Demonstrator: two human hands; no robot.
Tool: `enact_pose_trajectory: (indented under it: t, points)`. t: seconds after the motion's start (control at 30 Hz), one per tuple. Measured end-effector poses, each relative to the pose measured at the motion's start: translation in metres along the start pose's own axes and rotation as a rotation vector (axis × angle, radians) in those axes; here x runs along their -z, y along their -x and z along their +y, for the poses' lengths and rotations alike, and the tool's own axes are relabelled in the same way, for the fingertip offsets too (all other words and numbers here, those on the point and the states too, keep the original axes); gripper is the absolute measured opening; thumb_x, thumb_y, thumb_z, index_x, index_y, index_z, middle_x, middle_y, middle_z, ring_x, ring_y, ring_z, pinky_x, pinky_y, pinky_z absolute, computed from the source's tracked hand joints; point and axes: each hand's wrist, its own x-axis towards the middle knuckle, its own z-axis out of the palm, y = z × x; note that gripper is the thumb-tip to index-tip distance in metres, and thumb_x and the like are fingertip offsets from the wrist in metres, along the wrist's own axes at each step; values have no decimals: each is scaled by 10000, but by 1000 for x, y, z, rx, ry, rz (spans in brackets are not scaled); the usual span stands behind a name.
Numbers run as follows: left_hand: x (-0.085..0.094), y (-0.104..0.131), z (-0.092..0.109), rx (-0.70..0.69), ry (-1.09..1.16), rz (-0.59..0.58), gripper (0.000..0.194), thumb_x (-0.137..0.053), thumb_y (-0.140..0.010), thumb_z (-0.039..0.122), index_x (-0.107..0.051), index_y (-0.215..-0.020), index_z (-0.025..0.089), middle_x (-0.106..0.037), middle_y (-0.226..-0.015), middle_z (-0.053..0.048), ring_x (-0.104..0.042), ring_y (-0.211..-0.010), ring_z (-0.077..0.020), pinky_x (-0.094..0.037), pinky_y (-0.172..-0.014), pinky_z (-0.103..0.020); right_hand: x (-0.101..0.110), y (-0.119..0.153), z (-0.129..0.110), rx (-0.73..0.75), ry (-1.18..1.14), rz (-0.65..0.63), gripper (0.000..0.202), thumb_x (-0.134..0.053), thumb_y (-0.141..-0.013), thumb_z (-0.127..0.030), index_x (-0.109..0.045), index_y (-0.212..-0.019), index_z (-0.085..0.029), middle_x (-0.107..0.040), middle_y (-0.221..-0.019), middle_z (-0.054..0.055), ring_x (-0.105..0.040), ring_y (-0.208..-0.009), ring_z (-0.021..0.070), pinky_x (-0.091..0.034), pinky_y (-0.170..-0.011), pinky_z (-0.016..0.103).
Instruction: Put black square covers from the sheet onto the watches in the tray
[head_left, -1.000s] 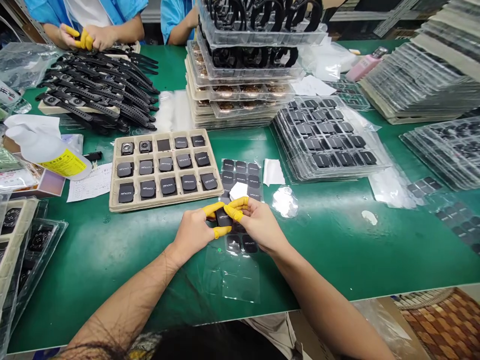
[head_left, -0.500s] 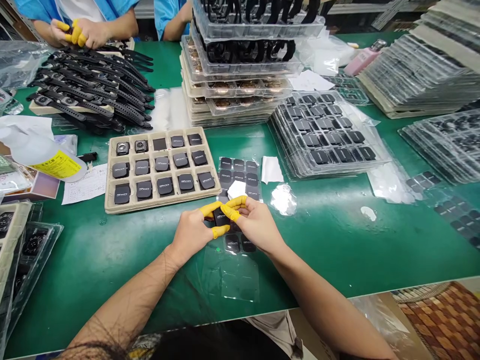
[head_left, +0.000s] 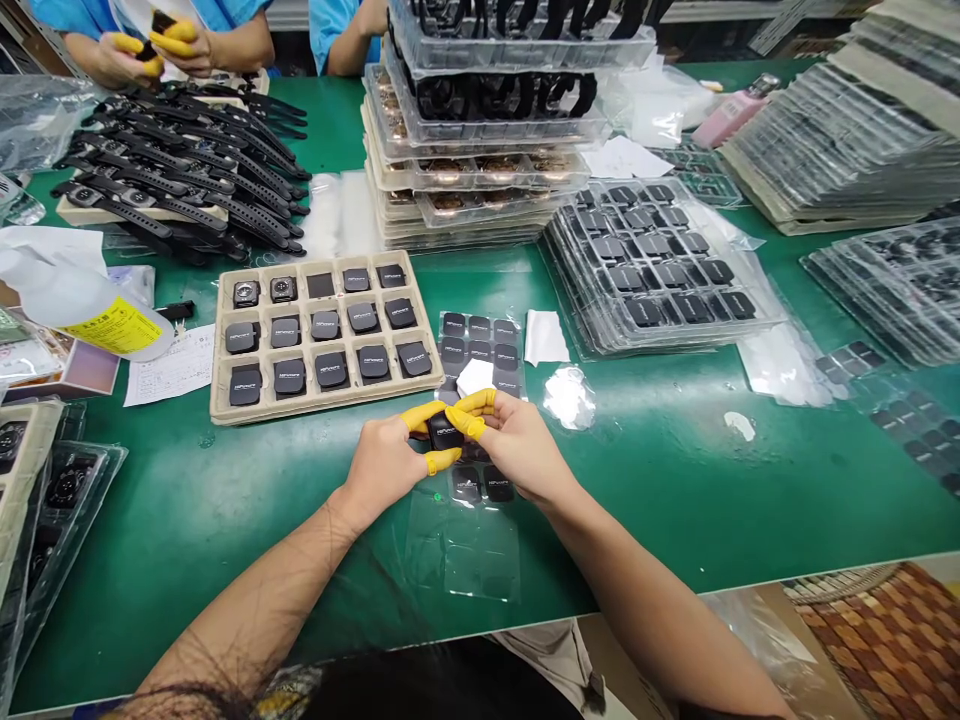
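My left hand (head_left: 391, 452), with yellow finger cots, is closed around the sides of a black square watch body (head_left: 444, 432). White lettering shows on the film over its face. My right hand (head_left: 519, 438), also in yellow finger cots, pinches at the watch's right edge; its fingertips cover that corner. Beneath both hands lies a clear sheet of black lettered films (head_left: 466, 485), with a white paper scrap (head_left: 475, 377) on it. Behind them to the left sits a beige tray (head_left: 330, 403) of watch bodies, most topped with lettered film and two with their sensor backs up.
Tall tray stacks (head_left: 480, 235) stand at the back, with more clear trays (head_left: 660, 335) to the right. Left are a white bottle (head_left: 82, 300) and strapped watches (head_left: 187, 170). Across the table, a co-worker's yellow-tipped hands (head_left: 176, 45) hold a dark item.
My hands stay almost in place, the right fingers shifting slightly at the watch's edge, so more lettering shows. The co-worker's hands have moved apart and a dark item shows in them.
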Motion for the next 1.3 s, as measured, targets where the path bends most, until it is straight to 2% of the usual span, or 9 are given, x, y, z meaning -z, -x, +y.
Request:
enact_pose_trajectory:
  t: [0.33,0.53,0.93,1.13,1.2,1.3]
  points:
    - [0,0,1,6,-13,-3,575,-826,-691,228,-723,-1256,253,-811,-965,-13,-752,-828,-219,-612,-791,-325,-1,1,-3,-30,-45,-18,401,-882,-608,-470,-674,-814,-196,-724,-771,37,-668,-708,197,-535,-617,322]
    - [-1,0,0,7,9,3,523,-809,-706,228,-739,-1224,255,-810,-983,-9,-758,-853,-213,-612,-832,-324,-2,-1,1,20,12,4,382,-875,-630,-464,-687,-822,-193,-733,-815,56,-683,-765,211,-558,-691,340]
    - [0,0,0,8,4,2,539,-843,-706,294,-731,-1232,267,-812,-971,3,-761,-856,-209,-609,-822,-310,-3,0,0,51,53,32,348,-859,-645,-426,-686,-830,-187,-724,-817,50,-661,-752,194,-544,-689,327]
    - [-1,0,1,5,-26,16,512,-839,-708,288,-737,-1209,273,-809,-925,22,-757,-818,-190,-612,-786,-294,-3,0,3,67,100,19,363,-824,-683,-470,-669,-846,-185,-711,-824,53,-658,-758,193,-548,-695,332]
    - [-1,0,1,7,-12,10,491,-840,-709,288,-744,-1190,258,-809,-916,18,-756,-811,-188,-615,-783,-292,-2,1,1,79,148,32,377,-807,-706,-480,-657,-895,-191,-702,-872,55,-656,-756,186,-553,-673,325]
    - [-1,0,1,10,23,4,484,-834,-720,297,-740,-1193,255,-809,-939,13,-757,-833,-187,-617,-787,-287,1,2,-2,87,192,31,486,-815,-703,-473,-616,-1068,-220,-671,-1047,61,-652,-743,166,-549,-595,301]
